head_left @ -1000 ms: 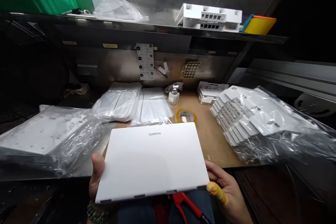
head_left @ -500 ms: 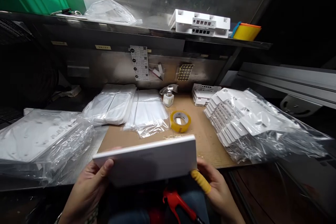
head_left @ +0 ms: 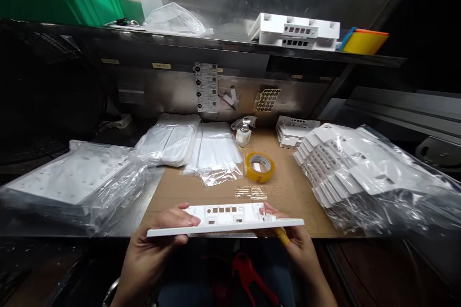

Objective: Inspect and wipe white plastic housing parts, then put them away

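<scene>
A white plastic housing [head_left: 226,223] is held level just past the bench's front edge, with its row of small square ports facing away from me. My left hand [head_left: 162,228] grips its left end, fingers over the top and thumb beneath. At the right end my right hand [head_left: 291,235] is closed on it, a yellow finger cover on one finger; part of that hand is hidden behind the housing. Beyond the housing a roll of clear yellowish tape [head_left: 268,170] lies on the cardboard [head_left: 216,194]. Below my hands hangs a red air blow gun [head_left: 250,273].
Bagged white panels [head_left: 72,177] lie at the left, and bagged white housings [head_left: 334,168] at the right. Clear plastic bags [head_left: 169,141] and a pump bottle [head_left: 244,135] stand farther back. A shelf [head_left: 230,47] above carries more housings [head_left: 302,33] and a green bin [head_left: 90,5].
The housing has been tipped from showing its smooth broad face to lying nearly flat, its ported side now visible. My left hand's fingers have come over its top. The camera view has shifted left.
</scene>
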A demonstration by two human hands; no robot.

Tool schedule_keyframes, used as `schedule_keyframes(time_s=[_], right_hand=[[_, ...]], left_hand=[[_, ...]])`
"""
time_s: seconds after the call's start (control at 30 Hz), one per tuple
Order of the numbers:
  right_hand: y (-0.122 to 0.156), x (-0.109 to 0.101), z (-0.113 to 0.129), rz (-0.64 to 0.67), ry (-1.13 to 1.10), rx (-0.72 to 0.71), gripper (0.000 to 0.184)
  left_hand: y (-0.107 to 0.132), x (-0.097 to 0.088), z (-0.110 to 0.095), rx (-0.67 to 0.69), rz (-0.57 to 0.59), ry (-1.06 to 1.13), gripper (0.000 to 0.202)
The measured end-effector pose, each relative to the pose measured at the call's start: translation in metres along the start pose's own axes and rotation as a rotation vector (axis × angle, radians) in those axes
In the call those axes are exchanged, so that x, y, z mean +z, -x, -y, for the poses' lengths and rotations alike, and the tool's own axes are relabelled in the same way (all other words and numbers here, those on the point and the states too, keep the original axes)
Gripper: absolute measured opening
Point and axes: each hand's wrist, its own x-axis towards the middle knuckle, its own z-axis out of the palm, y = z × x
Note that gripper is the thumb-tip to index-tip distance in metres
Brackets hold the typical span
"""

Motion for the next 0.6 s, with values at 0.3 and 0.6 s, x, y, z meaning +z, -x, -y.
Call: schedule_keyframes(time_s=[0.3,0.6], right_hand=[[-0.007,-0.007,-0.012,0.051,0.019,-0.019,0.031],[-0.082,-0.008,0.027,0.229,0.441,-0.016,0.038]], left_hand=[[-0.001,0.001,-0.002,0.023,0.036,0.013,0.009],[0.008,-0.006,-0.033,-0.175,-0.067,-0.320,0.023]])
